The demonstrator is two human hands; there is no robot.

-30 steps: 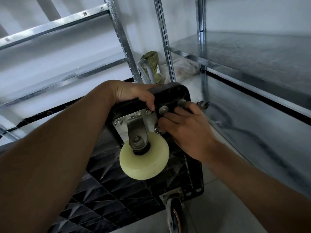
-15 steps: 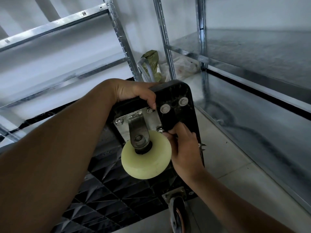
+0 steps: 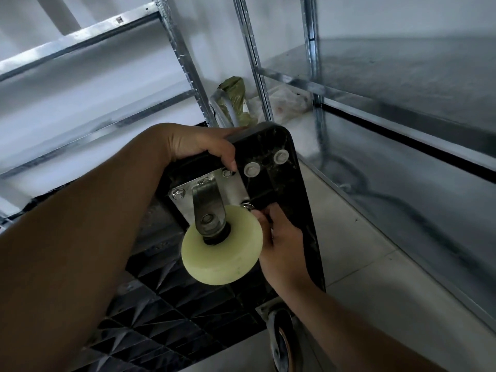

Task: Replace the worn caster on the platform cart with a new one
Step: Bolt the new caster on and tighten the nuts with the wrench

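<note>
The platform cart [image 3: 271,146] stands tipped on the floor [image 3: 349,237] beside metal shelving [image 3: 257,63], with its underside facing the viewer. The cream-wheeled caster [image 3: 222,253] is fixed by a steel plate [image 3: 233,189] at the cart's upper corner. The left grip [image 3: 198,146] is closed over the cart's top edge, thumb by the plate's upper bolt. The right grip [image 3: 281,245], fingers curled, pinches the lower-right bolt [image 3: 245,204], just beside the wheel. A second caster [image 3: 281,342] sits at the cart's lower corner.
</note>
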